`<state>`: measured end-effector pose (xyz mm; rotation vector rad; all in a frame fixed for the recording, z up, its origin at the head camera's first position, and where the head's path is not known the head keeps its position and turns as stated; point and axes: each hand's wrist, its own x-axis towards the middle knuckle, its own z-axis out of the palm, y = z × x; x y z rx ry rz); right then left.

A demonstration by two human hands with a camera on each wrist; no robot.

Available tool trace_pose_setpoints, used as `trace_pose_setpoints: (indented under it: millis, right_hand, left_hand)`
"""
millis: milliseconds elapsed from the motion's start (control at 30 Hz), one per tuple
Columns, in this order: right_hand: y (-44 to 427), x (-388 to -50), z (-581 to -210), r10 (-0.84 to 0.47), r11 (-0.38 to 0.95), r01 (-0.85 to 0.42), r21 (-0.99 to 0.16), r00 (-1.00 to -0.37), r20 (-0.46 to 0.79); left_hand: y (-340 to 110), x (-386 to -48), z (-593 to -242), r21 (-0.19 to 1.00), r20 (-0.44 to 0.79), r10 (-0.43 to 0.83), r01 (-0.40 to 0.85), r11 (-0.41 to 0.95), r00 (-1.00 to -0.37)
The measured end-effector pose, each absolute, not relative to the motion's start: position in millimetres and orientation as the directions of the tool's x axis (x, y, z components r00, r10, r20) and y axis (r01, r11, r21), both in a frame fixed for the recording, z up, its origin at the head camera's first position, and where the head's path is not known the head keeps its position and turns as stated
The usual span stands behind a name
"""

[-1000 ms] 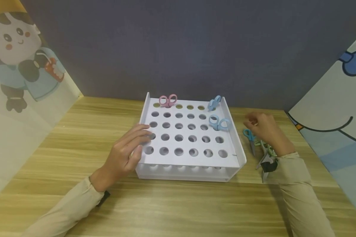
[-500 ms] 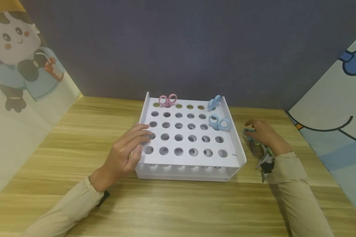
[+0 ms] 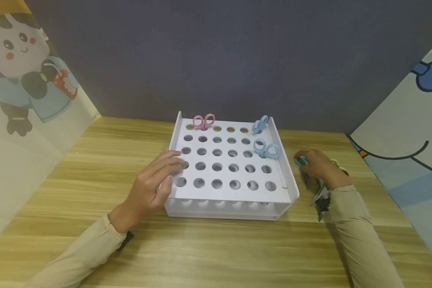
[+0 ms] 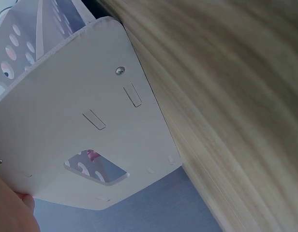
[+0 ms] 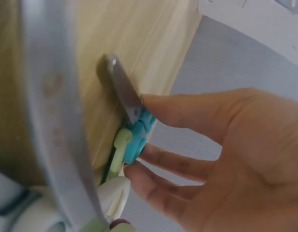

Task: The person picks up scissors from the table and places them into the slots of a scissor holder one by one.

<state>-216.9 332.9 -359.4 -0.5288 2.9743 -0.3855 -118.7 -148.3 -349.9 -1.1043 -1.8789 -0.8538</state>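
My left hand (image 3: pixel 147 184) rests on the left side of a white rack (image 3: pixel 223 193) with rows of round holes, its fairly straight fingers lying over the side panel (image 4: pixel 57 125). At the right of the rack my right hand (image 3: pixel 318 165) pinches teal scissors (image 3: pixel 301 161) by the handle. In the right wrist view the thumb lies on one side of the teal handle (image 5: pixel 135 140) and fingers on the other; the short metal blade (image 5: pixel 122 87) points away. Pink scissors (image 3: pixel 203 122) and two light blue scissors (image 3: pixel 265 149) stand in the rack, handles up.
More scissors (image 3: pixel 322 200) lie in a pile under my right wrist, partly hidden. A light green handle (image 5: pixel 121 145) touches the teal one, with a large blurred blade (image 5: pixel 57 111) close by. A dark wall (image 3: pixel 216 60) stands behind the wooden table (image 3: pixel 216 252).
My right hand has come down and forward onto the teal scissors and now pinches their handle. A light green handle in the pile has shifted to the right. The left hand and the rack stay put.
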Motion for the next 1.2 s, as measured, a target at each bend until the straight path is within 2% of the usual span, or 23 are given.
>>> trace_pose_setpoints:
  millis: [367,1000,1200]
  right_hand:
    - [331.9,-217.3,-357.0,-0.317,0.905,-0.276,-0.324,-0.945,-0.080]
    - [325.5,-215.7,-355.2,-0.247,0.928,-0.203,-0.314,-0.963,-0.108]
    - [325.5,-217.0,-353.6,-0.226,0.918,-0.190,-0.347,-0.972,-0.064]
  left_hand:
    - [-148.8,-118.6,-350.7,0.165,0.866,0.378,0.901,0.401,-0.327]
    - [-148.2,-118.1,-350.1,0.170,0.865,0.377,0.899,0.403,-0.332]
    - [-148.1,-118.1,-350.1,0.166,0.865,0.378,0.899,0.406,-0.331]
